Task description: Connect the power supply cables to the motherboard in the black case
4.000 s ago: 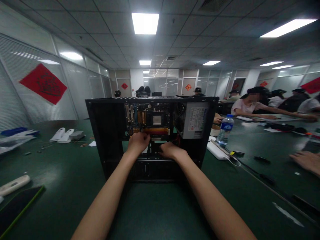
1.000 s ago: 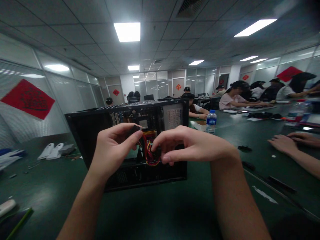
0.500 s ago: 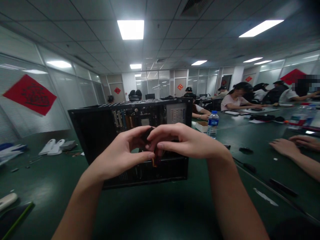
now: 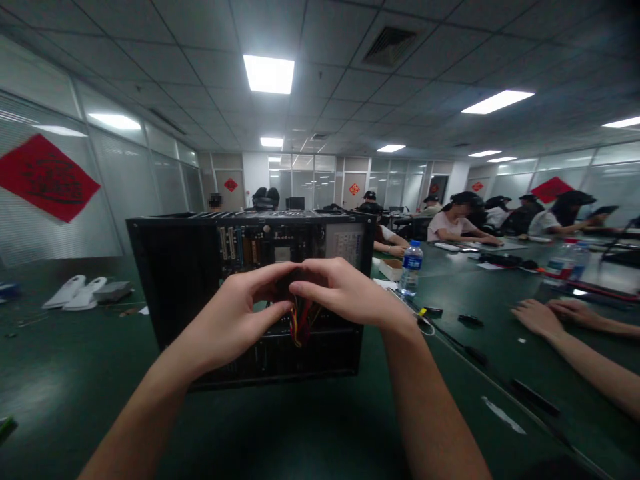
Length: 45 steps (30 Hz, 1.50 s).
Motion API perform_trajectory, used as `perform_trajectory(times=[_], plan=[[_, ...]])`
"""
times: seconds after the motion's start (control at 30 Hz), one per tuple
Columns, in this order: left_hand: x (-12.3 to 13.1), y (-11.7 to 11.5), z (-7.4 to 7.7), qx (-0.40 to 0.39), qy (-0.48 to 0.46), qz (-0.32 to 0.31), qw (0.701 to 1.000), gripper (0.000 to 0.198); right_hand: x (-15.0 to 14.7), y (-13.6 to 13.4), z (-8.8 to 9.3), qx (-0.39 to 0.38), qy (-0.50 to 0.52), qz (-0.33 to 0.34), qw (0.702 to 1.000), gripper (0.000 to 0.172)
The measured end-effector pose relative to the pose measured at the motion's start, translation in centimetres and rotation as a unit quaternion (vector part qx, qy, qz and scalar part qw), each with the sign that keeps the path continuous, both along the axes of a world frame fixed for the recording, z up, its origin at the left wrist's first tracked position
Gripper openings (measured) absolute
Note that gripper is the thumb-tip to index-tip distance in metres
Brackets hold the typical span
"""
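A black computer case (image 4: pixel 145 267) with its side open stands on the green table in front of me. Inside it show a motherboard with slots and a power supply (image 4: pixel 345 243) at the upper right. Before the opening, my left hand (image 4: pixel 240 310) and my right hand (image 4: pixel 345 290) meet at the fingertips, both curled around a bundle of wires (image 4: pixel 299 330). Red and yellow strands loop down below my thumbs. My fingers hide the upper end of the bundle and part of the board.
Right of the case stand a water bottle (image 4: pixel 411 268) and a small open box (image 4: pixel 391 268). Cables (image 4: pixel 467 350) lie along the table there. Another person's hands (image 4: pixel 543 317) rest at the far right. White slipper-like objects (image 4: pixel 83 293) lie at the left.
The view has shifted, so the case sits slightly further left and lower. My hands have drawn closer together, and more of the red and yellow wires hangs in sight beneath them.
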<state>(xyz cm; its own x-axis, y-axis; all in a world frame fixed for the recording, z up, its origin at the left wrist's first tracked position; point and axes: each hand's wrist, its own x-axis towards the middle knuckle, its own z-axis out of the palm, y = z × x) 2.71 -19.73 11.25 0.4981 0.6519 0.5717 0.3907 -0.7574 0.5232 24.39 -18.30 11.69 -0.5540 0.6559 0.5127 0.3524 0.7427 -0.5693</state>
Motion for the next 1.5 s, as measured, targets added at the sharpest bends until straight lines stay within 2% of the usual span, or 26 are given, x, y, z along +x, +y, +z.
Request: perform_trajectory(times=[0.23,0.43,0.7,0.93,1.27,1.5], plan=[[-0.5,0.4,0.1,-0.003,-0.038,0.003,0.999,0.047,-0.4,0.2,-0.3,-0.071,0.067,0.009,0.995,0.027],[-0.1,-0.1,0.5,0.067,-0.087,0.011,0.994,0.034,-0.2,0.5,-0.1,-0.101,0.108,0.045,0.988,0.030],[0.2,-0.3,0.5,0.150,-0.070,0.001,0.986,0.022,0.1,0.4,0.3,-0.119,0.110,0.077,0.984,0.037],[0.4,-0.1,0.2,0.196,-0.048,0.039,0.979,0.018,-0.3,0.7,0.0,-0.133,0.099,0.085,0.982,0.041],[0.5,-0.3,0.1,0.189,-0.034,0.042,0.980,0.022,-0.5,0.9,0.0,-0.102,0.112,0.054,0.987,0.043],[0.4,-0.5,0.6,0.181,-0.031,0.045,0.982,0.026,0.1,0.9,0.1,-0.061,0.176,0.006,0.983,0.044]])
